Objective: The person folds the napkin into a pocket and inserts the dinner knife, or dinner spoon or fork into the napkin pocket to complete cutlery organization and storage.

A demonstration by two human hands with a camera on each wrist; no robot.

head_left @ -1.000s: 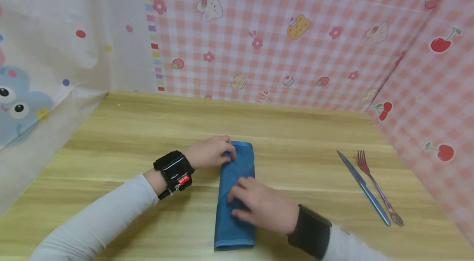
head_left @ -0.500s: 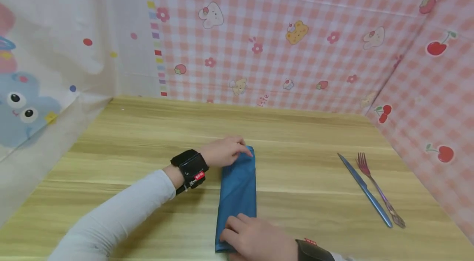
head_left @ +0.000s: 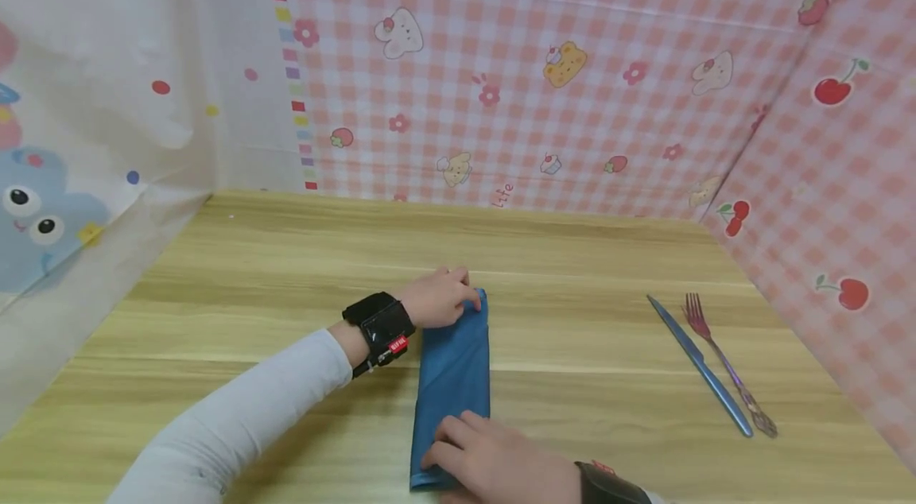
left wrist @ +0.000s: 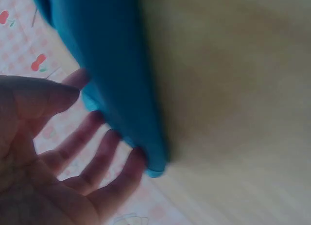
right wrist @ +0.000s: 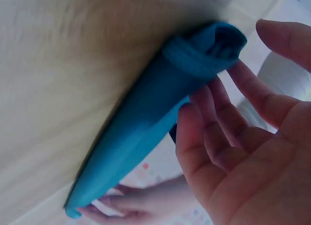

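Note:
A blue cloth napkin [head_left: 452, 385], folded into a long narrow strip, lies lengthwise on the table in the head view. At its far end my left hand [head_left: 435, 300] rests its fingertips on the cloth. In the left wrist view those fingers [left wrist: 109, 147] are spread and loosely bent against the cloth, the thumb held apart. My right hand [head_left: 494, 456] touches the near end. The right wrist view shows the rolled layers at that end of the napkin [right wrist: 146, 123], with the fingers against the cloth and the thumb [right wrist: 284, 40] away from it.
To the right on the wood-look table [head_left: 572, 265] lie a table knife [head_left: 701, 365] and a fork [head_left: 726, 361], side by side. Pink checked sheeting [head_left: 529, 114] forms the back and right walls; white printed sheeting [head_left: 107, 35] hangs at the left.
My right hand has moved from the napkin's middle to its near end. My left hand has shifted right along the far end, and the strip looks slightly narrower there.

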